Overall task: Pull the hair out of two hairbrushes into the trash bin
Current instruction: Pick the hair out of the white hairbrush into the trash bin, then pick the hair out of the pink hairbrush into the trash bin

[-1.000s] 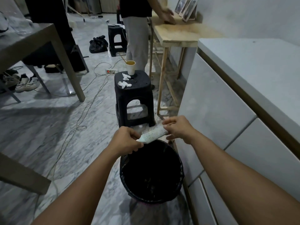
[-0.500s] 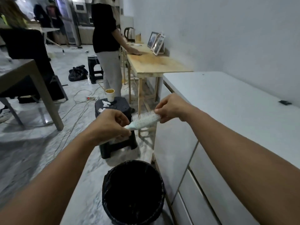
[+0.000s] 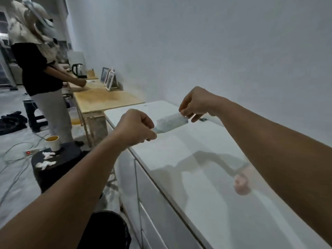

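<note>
Just one hairbrush (image 3: 172, 121) in sight, held up over the white cabinet (image 3: 188, 159), left hand (image 3: 133, 127) fisted tight round its handle. Right hand (image 3: 195, 103) pinching at the bristle tip, one bin (image 3: 107, 230) down beside the cabinet.

My feed is dim and cool, grey-blue, with soft grain throughout. The glossy white worktop (image 3: 206, 159) mirrors the forearms as a murky reflection toward its near right edge, with a pale sheen across its middle. The wide lens bows the wall (image 3: 215, 51) and stretches both arms at the bottom corners. The standing person (image 3: 45, 83) at far left is smeared by motion blur.
</note>
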